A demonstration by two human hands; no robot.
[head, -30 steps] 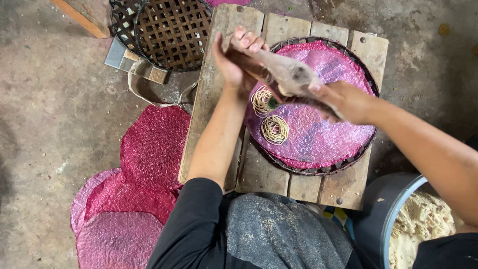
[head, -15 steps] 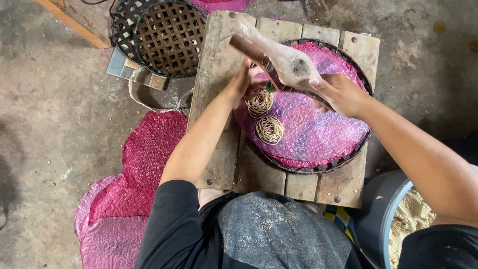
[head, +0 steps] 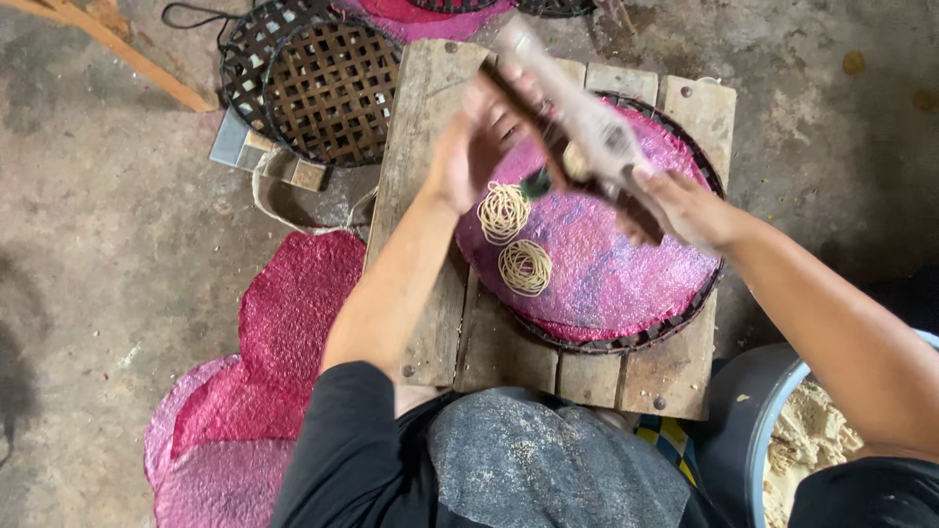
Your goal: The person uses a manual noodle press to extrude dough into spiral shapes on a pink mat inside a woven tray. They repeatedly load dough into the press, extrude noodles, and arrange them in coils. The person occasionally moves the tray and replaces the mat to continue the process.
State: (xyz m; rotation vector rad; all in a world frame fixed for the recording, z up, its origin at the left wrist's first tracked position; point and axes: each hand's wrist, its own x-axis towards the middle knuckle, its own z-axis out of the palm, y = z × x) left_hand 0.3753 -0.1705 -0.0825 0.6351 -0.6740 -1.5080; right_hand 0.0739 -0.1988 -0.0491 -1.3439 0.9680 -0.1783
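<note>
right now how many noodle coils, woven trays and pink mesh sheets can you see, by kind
noodle coils on the pink-lined tray: 2
woven trays: 2 in clear view, the bare one and the pink-lined one; more at the top edge are cut off
pink mesh sheets on the floor: at least 2, overlapping
total: 6

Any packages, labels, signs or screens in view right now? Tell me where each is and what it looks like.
None: no package, label, sign or screen shows.
Nearest to a container: a grey bucket at the lower right, holding pale crumbly dough.
Both hands, left hand and right hand, grip a dough-caked press over the pink-lined round tray.
</note>
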